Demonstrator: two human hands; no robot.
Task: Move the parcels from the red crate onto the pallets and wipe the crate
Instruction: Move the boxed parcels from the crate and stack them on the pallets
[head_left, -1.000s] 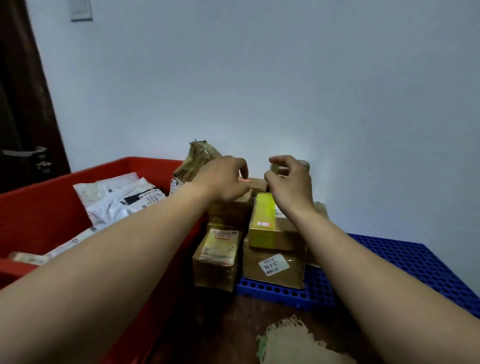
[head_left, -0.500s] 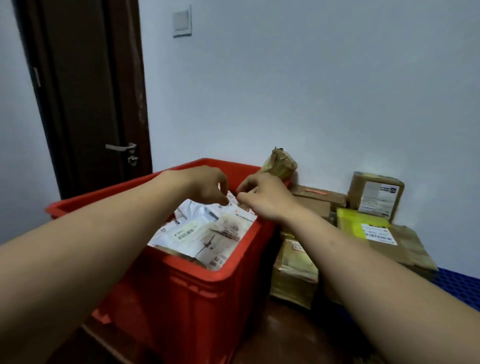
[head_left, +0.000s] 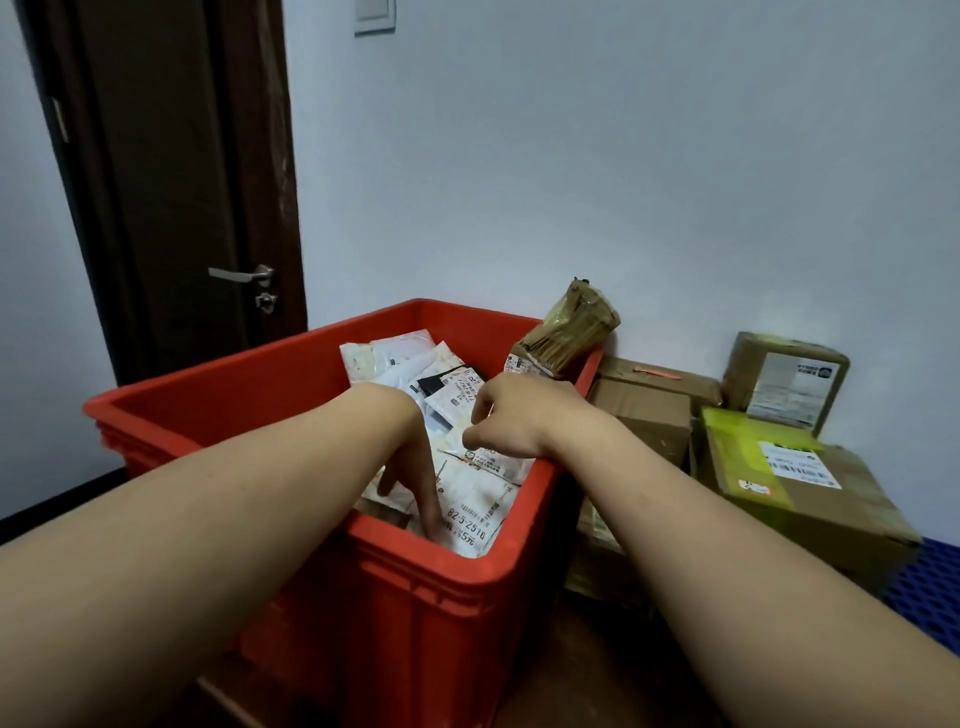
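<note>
The red crate (head_left: 426, 577) stands in front of me and holds several white mailer parcels (head_left: 467, 514) with printed labels. My left hand (head_left: 415, 483) reaches down into the crate, and its straight fingers point down and touch the nearest white parcel. My right hand (head_left: 514, 415) hovers over the crate's right rim. Its fingers are loosely curled and their tips rest on another white parcel (head_left: 493, 460); I see no firm grip. To the right, brown cardboard boxes (head_left: 810, 493) are stacked on the blue pallet (head_left: 930, 582).
A brown taped parcel (head_left: 566, 332) leans on the wall behind the crate's right corner. A small box with a label (head_left: 784, 382) tops the stack. A dark door (head_left: 171, 208) stands at the left, and the white wall is close behind.
I turned left from the stacked boxes to the crate. Both hands left the boxes and came over the crate; the left hand has now dipped down among the white parcels.
</note>
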